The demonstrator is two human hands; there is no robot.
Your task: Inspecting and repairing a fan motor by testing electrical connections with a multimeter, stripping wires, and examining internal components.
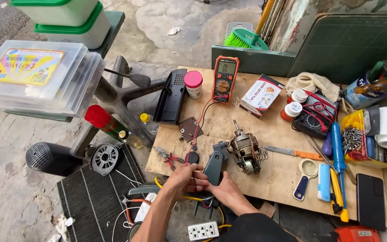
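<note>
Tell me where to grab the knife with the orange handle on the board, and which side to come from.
Grip the knife by its orange handle, the right-hand part, coming from above. It lies flat on the wooden board with the bare blade pointing left toward the fan motor, so that end is best avoided. The handle's near side looks open; a screwdriver lies close on the right.
</note>
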